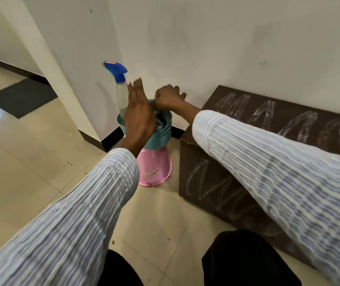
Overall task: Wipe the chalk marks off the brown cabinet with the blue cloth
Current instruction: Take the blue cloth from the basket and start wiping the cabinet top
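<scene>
The brown cabinet (pixel 237 182) stands low against the wall at the right, with white chalk marks (pixel 268 114) scrawled over its top and front. The blue cloth (pixel 162 122) lies bunched inside a teal basket (pixel 161 139). My right hand (pixel 168 98) reaches over the cabinet's corner to the basket's far rim, fingers curled and pinching the cloth's top edge. My left hand (pixel 138 114) hovers flat over the basket's near side, fingers straight and apart, holding nothing.
The teal basket sits on an upturned pink bucket (pixel 154 168) in the wall corner. A clear spray bottle (pixel 121 93) with a blue trigger head stands in the basket beside my left hand. Beige tiled floor spreads to the left, with a dark mat (pixel 22 98).
</scene>
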